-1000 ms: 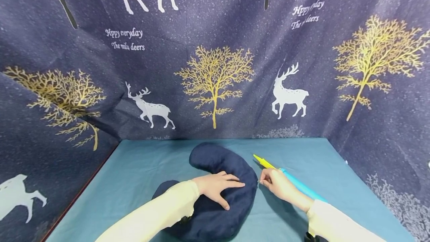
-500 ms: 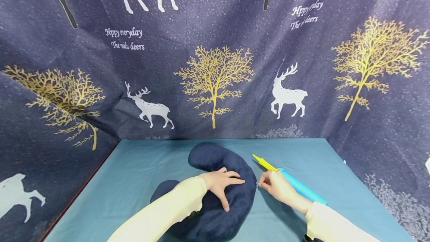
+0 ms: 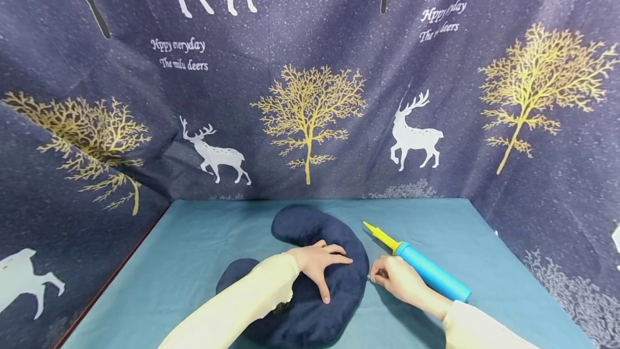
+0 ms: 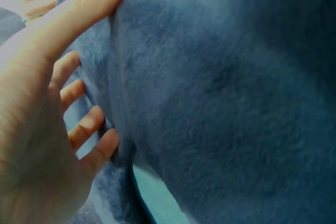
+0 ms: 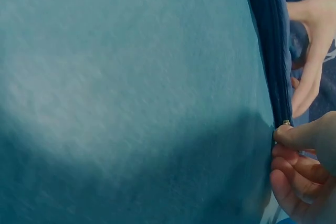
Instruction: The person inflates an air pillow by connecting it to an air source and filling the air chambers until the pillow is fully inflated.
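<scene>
Left hand (image 3: 317,263) laid flat, fingers spread, pressing on dark navy U-shaped plush neck pillow (image 3: 310,290) at centre of teal cloth-covered table (image 3: 194,252). Right hand (image 3: 394,279) at pillow's right edge, thumb and forefinger pinching small metal zipper pull (image 5: 286,123) on seam. Blue cylindrical hand pump with yellow nozzle (image 3: 426,271) lying just behind right hand. Navy deer-print curtain (image 3: 310,96) enclosing rear and sides.

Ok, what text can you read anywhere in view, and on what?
"Hppy everyday / The milu deers", white script on the backdrop curtain, upper left.
The same print, upper right, is creased; only "Hppy ...day / The ... deers" reads.
Nothing legible on the pillow or the pump.
</scene>
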Tool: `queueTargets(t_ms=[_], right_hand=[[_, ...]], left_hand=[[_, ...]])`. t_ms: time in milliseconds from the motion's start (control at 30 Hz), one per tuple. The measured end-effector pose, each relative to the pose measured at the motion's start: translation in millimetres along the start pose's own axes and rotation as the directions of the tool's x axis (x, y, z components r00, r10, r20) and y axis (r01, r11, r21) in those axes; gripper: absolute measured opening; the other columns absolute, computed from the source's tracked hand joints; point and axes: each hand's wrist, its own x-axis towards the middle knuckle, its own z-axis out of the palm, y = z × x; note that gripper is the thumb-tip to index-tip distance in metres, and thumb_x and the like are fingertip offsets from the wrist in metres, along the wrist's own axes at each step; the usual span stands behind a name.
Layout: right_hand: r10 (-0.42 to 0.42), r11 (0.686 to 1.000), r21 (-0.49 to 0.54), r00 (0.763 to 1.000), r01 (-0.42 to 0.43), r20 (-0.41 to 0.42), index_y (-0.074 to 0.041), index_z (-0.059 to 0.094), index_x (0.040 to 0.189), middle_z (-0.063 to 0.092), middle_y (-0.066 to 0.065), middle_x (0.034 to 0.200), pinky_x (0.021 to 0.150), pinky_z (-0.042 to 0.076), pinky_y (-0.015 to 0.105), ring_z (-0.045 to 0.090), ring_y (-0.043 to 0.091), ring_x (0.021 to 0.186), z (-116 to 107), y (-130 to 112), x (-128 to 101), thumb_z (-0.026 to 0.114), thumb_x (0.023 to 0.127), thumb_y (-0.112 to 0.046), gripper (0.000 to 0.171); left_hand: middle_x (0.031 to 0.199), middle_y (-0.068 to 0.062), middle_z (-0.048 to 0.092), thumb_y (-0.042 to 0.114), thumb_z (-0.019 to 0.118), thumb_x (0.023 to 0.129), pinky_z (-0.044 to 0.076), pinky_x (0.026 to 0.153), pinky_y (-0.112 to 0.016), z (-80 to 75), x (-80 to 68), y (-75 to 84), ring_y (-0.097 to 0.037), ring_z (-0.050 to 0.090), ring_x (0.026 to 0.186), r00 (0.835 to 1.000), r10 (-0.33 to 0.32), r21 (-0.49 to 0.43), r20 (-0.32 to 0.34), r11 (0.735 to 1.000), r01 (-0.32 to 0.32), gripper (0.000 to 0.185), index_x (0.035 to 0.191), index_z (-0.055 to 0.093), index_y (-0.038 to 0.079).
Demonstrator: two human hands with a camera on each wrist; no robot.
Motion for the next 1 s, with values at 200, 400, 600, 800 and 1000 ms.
queueTargets(t_ms=[200, 400, 600, 800, 1000], right_hand=[[-0.007, 1.0, 0.025, 0.999, 0.006, 0.037, -0.02, 0.069, 0.078, 0.063, -0.008, 0.075, 0.056, 0.044, 0.018, 0.051, -0.005, 0.062, 0, -5, -5, 0.073, 0.087, -0.012, 0.012], [-0.024, 0.996, 0.087, 0.997, 0.018, 0.067, -0.019, 0.069, 0.079, 0.063, -0.008, 0.075, 0.055, 0.044, 0.018, 0.051, -0.005, 0.061, -2, -7, -8, 0.071, 0.088, -0.013, 0.011], [-0.058, 0.984, 0.173, 0.991, 0.036, 0.12, -0.02, 0.069, 0.081, 0.065, -0.008, 0.073, 0.054, 0.045, 0.02, 0.052, -0.004, 0.057, -3, -6, -9, 0.07, 0.09, -0.015, 0.011], [-0.088, 0.973, 0.222, 0.987, 0.056, 0.136, -0.019, 0.068, 0.083, 0.067, -0.006, 0.073, 0.054, 0.045, 0.019, 0.053, -0.004, 0.057, -4, -6, -9, 0.069, 0.091, -0.017, 0.009], [-0.175, 0.954, 0.27, 0.971, 0.126, 0.162, -0.019, 0.066, 0.085, 0.065, -0.008, 0.076, 0.057, 0.045, 0.018, 0.053, -0.005, 0.063, -4, -9, -13, 0.068, 0.093, -0.019, 0.008]], left_hand=[[0.162, 0.012, 0.021, 0.054, 0.084, 0.071, 0.034, 0.115, -0.04, 0.3, -1.2, 0.3, -0.022, 0.028, 0.142, 1.0, -0.007, -0.007, 0.003, 1.0, 0.007, 0.1, 0.153, 0.027, 0.044], [0.163, 0.012, 0.021, 0.053, 0.084, 0.071, 0.033, 0.116, -0.04, 0.0, -1.3, 0.5, -0.022, 0.027, 0.143, 1.0, -0.001, -0.011, 0.001, 1.0, 0.001, 0.1, 0.153, 0.027, 0.045], [0.162, 0.012, 0.021, 0.053, 0.084, 0.071, 0.033, 0.116, -0.04, -0.3, -1.3, -1.0, -0.021, 0.027, 0.142, 1.0, 0.005, -0.011, -0.007, 1.0, -0.005, 0.101, 0.153, 0.027, 0.044], [0.163, 0.013, 0.02, 0.054, 0.084, 0.071, 0.032, 0.116, -0.041, 1.3, 0.0, -1.5, -0.021, 0.026, 0.143, 1.0, -0.004, -0.018, 0.005, 1.0, 0.004, 0.101, 0.153, 0.026, 0.045], [0.163, 0.013, 0.02, 0.053, 0.084, 0.07, 0.033, 0.116, -0.04, 1.2, -1.7, 0.4, -0.02, 0.027, 0.143, 1.0, -0.005, -0.022, -0.003, 1.0, 0.005, 0.101, 0.153, 0.027, 0.045]])
